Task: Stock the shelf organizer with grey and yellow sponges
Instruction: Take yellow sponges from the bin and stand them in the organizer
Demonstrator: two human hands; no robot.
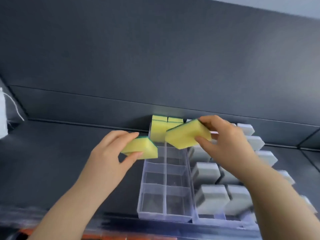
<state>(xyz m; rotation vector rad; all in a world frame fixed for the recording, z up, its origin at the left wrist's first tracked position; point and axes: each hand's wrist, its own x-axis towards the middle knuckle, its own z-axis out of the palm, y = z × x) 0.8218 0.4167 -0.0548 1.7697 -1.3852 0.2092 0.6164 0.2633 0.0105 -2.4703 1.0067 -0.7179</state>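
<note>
A clear plastic organizer point(166, 217) with two columns of compartments sits on a dark shelf. Two yellow sponges point(160, 129) stand upright in its rearmost compartments. My left hand point(110, 153) grips a yellow sponge with a green back point(140, 148) just left of the organizer's rear part. My right hand point(228, 144) pinches another yellow sponge point(185, 135) tilted above the right column. A second organizer on the right holds several grey sponges point(211, 198) standing in rows, partly hidden by my right arm.
The dark shelf floor point(69, 153) stretches left of the organizers. A dark back panel point(155, 66) rises right behind them. A white object with a cord point(3, 115) hangs at the far left edge. Orange items point(103, 237) show blurred at the bottom edge.
</note>
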